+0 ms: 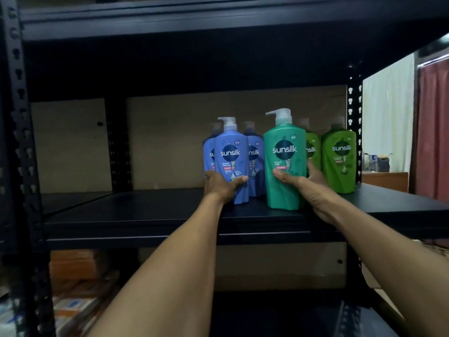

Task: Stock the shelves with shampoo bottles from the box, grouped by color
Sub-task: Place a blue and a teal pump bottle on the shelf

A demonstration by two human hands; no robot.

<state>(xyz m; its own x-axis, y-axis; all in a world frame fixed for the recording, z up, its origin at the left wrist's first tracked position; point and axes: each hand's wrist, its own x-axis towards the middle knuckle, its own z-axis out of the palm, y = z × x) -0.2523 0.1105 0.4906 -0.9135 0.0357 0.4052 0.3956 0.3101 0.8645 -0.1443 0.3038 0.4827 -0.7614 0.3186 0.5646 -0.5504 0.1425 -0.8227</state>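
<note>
Your left hand (222,186) is wrapped round the lower body of a blue bottle (230,144) — fingers curled across its front. It stands upright on the black shelf (145,215), ahead of two more blue bottles (256,142). Its label reads "sunsilk", with "SHAMPOO" on a red band. Just beside it, your right hand (309,184) grips a teal-green bottle (284,132) low down, thumb across the front — same "sunsilk" logo. Behind and to the right stand two lime-green bottles (339,164), also marked "sunsilk".
</note>
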